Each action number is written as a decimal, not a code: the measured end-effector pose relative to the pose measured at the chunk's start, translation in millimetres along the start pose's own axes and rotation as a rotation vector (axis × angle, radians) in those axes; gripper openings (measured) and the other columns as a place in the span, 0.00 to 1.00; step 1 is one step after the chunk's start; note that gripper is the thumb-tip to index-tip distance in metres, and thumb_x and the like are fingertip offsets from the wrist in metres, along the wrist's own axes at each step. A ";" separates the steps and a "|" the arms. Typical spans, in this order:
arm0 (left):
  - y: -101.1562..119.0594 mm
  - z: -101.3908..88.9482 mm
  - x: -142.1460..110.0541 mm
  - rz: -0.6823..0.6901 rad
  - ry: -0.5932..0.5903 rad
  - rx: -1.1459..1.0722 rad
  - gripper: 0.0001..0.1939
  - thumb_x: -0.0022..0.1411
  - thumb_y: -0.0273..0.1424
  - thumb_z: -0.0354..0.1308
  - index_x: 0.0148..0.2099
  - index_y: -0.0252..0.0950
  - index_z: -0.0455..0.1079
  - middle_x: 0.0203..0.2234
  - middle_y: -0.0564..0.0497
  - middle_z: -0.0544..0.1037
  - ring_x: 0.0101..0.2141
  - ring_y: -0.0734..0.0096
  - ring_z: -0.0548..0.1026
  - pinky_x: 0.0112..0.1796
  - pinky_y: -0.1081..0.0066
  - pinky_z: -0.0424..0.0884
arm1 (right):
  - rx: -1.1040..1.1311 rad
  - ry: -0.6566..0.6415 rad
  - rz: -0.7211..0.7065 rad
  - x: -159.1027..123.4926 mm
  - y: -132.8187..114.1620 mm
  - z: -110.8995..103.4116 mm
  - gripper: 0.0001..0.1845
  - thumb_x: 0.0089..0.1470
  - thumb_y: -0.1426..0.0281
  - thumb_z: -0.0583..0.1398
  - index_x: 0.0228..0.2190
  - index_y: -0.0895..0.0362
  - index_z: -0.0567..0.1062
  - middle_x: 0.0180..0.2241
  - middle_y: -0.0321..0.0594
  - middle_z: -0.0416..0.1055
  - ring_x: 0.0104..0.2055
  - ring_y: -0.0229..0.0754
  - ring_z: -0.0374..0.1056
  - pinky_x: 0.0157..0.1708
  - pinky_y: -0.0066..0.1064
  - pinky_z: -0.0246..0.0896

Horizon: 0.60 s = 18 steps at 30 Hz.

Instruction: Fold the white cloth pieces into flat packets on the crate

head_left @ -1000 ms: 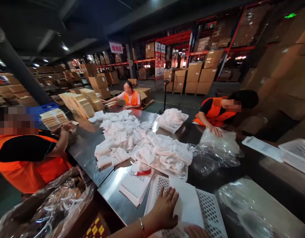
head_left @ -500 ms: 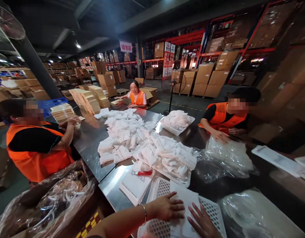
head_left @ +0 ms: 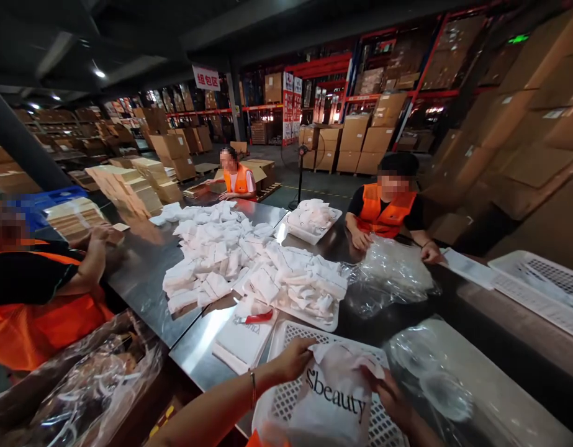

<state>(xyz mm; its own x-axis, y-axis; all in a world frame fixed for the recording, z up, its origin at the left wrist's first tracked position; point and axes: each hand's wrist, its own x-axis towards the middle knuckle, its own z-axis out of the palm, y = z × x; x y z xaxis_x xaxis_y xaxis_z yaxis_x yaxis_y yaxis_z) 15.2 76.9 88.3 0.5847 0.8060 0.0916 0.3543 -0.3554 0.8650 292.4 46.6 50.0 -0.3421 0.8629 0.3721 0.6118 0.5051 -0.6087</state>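
A white bag printed "beauty" point(head_left: 330, 400) hangs over the white perforated tray point(head_left: 295, 332) at the near edge of the steel table. My left hand point(head_left: 293, 359) grips its upper left edge. My right hand point(head_left: 391, 397) holds its right edge, the fingers partly hidden behind the bag. The bag is lifted and crumpled at the top.
A big heap of white folded packets point(head_left: 249, 267) covers the steel table point(head_left: 146, 273). A stack of flat white bags point(head_left: 244, 341) carries a red-handled tool point(head_left: 258, 318). Clear plastic bags point(head_left: 398, 273) lie to the right. Three people in orange vests work around the table; cardboard boxes and racks stand behind.
Both hands lay flat on a white sheet in the tray; now they have lifted a printed white bag off it. The person at right has straightened up.
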 end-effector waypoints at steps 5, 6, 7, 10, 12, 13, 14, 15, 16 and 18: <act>-5.4 1.9 2.3 0.095 -0.073 -0.007 0.15 0.58 0.21 0.46 0.40 0.34 0.73 0.35 0.50 0.79 0.37 0.69 0.75 0.41 0.70 0.71 | 0.012 -0.095 -0.038 1.9 9.5 -13.3 0.24 0.63 0.67 0.45 0.53 0.51 0.73 0.46 0.47 0.76 0.48 0.49 0.72 0.47 0.34 0.69; -10.5 3.2 0.5 0.155 -0.121 0.046 0.18 0.57 0.20 0.46 0.44 0.34 0.73 0.40 0.49 0.79 0.42 0.67 0.75 0.46 0.68 0.70 | -0.036 -0.132 -0.103 -1.8 14.5 -13.3 0.24 0.63 0.69 0.45 0.53 0.50 0.72 0.48 0.46 0.74 0.51 0.49 0.70 0.52 0.36 0.66; -16.6 5.0 -1.7 0.222 -0.173 0.116 0.20 0.56 0.19 0.47 0.47 0.35 0.72 0.46 0.47 0.77 0.48 0.65 0.73 0.51 0.64 0.67 | -0.077 -0.183 -0.177 -6.0 19.4 -12.4 0.25 0.61 0.71 0.45 0.54 0.49 0.72 0.50 0.45 0.73 0.55 0.48 0.67 0.56 0.39 0.61; -36.0 13.5 -9.2 0.394 -0.314 0.368 0.18 0.57 0.21 0.51 0.49 0.35 0.72 0.56 0.43 0.70 0.60 0.60 0.63 0.61 0.57 0.55 | -0.178 -0.388 -0.399 -17.5 28.5 -5.9 0.32 0.55 0.79 0.47 0.59 0.49 0.65 0.56 0.43 0.67 0.61 0.46 0.59 0.63 0.47 0.49; -45.7 19.3 -13.5 0.448 -0.364 0.501 0.14 0.61 0.25 0.52 0.48 0.34 0.72 0.57 0.41 0.69 0.61 0.58 0.61 0.61 0.56 0.53 | -0.249 -0.508 -0.484 -23.9 28.9 0.6 0.39 0.48 0.81 0.50 0.62 0.53 0.58 0.58 0.46 0.64 0.62 0.47 0.56 0.63 0.51 0.49; -49.0 21.5 -15.2 0.467 -0.375 0.553 0.14 0.62 0.27 0.53 0.49 0.33 0.72 0.58 0.40 0.69 0.61 0.57 0.61 0.62 0.56 0.53 | -0.289 -0.538 -0.504 -27.0 28.1 4.7 0.42 0.45 0.81 0.51 0.63 0.55 0.56 0.59 0.47 0.62 0.63 0.48 0.55 0.62 0.52 0.48; -51.4 23.0 -16.4 0.483 -0.378 0.595 0.14 0.63 0.28 0.53 0.50 0.32 0.71 0.58 0.39 0.68 0.61 0.57 0.61 0.61 0.56 0.54 | -0.333 -0.530 -0.504 -30.2 27.1 9.5 0.44 0.42 0.81 0.51 0.63 0.56 0.55 0.60 0.48 0.61 0.64 0.49 0.53 0.63 0.54 0.46; -53.0 23.9 -17.3 0.501 -0.381 0.628 0.14 0.64 0.29 0.53 0.51 0.32 0.71 0.58 0.39 0.68 0.61 0.57 0.62 0.61 0.56 0.54 | -0.373 -0.490 -0.495 -33.5 26.6 14.8 0.45 0.40 0.81 0.51 0.63 0.58 0.56 0.60 0.48 0.61 0.64 0.50 0.53 0.63 0.56 0.43; -54.2 24.2 -17.8 0.518 -0.383 0.652 0.14 0.64 0.29 0.53 0.51 0.32 0.70 0.58 0.39 0.68 0.61 0.57 0.62 0.61 0.57 0.55 | -0.408 -0.431 -0.492 -36.6 26.6 20.4 0.45 0.40 0.81 0.52 0.62 0.59 0.58 0.59 0.48 0.63 0.64 0.50 0.54 0.64 0.57 0.39; -56.2 23.9 -18.2 0.546 -0.380 0.674 0.13 0.65 0.29 0.53 0.50 0.33 0.71 0.57 0.40 0.69 0.60 0.59 0.64 0.61 0.59 0.56 | -0.467 -0.279 -0.534 -41.6 28.4 30.6 0.40 0.41 0.81 0.51 0.59 0.60 0.64 0.55 0.48 0.68 0.62 0.47 0.57 0.65 0.56 0.33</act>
<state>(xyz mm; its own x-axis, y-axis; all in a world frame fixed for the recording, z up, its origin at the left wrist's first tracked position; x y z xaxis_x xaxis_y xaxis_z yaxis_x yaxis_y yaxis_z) 2.1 70.9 26.2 0.9507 0.2815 0.1300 0.2389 -0.9323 0.2716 302.2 25.6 -4.3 -0.8060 0.5077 0.3042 0.5295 0.8482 -0.0127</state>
